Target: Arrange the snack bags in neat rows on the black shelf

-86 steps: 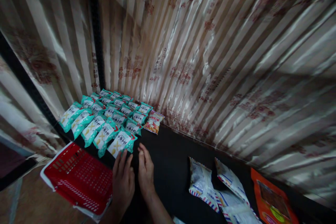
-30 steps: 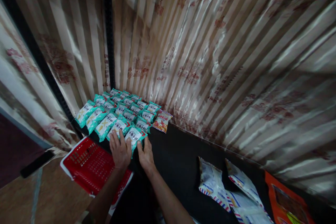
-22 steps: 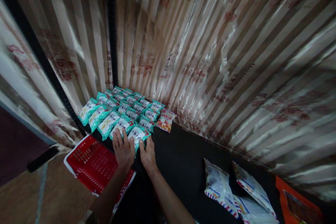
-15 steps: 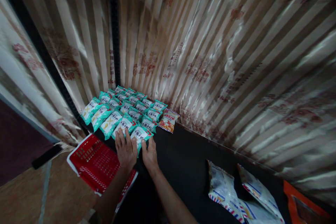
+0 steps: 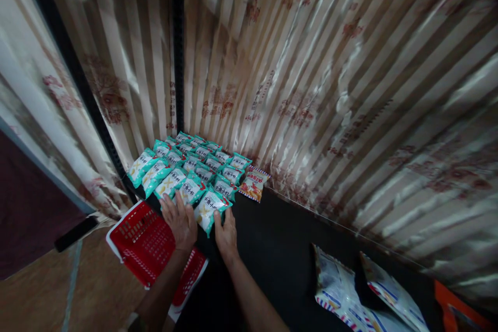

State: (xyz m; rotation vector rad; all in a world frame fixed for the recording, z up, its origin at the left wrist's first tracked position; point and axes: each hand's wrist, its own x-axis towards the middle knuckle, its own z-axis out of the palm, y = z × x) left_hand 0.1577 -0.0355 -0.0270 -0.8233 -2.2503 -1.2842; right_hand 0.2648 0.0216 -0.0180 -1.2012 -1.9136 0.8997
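Several teal snack packets (image 5: 193,168) lie in overlapping rows at the left end of a black shelf (image 5: 272,238). My left hand (image 5: 178,218) lies flat with spread fingers against the near edge of the front packets. My right hand (image 5: 225,231) rests flat beside it, fingertips touching the right side of the nearest teal packet (image 5: 210,207). Neither hand holds anything. An orange snack packet (image 5: 253,184) lies just right of the teal rows, against the back.
A red plastic basket (image 5: 150,249) sits below the shelf's left front edge, under my left forearm. White packets with red and blue stripes (image 5: 342,290) lie at the right, with an orange packet (image 5: 451,311) beyond. Striped shiny fabric covers the back and side.
Both hands reached forward from the bare shelf to the front teal packets and now press against them. The view has drifted so the packets sit further right in the picture.
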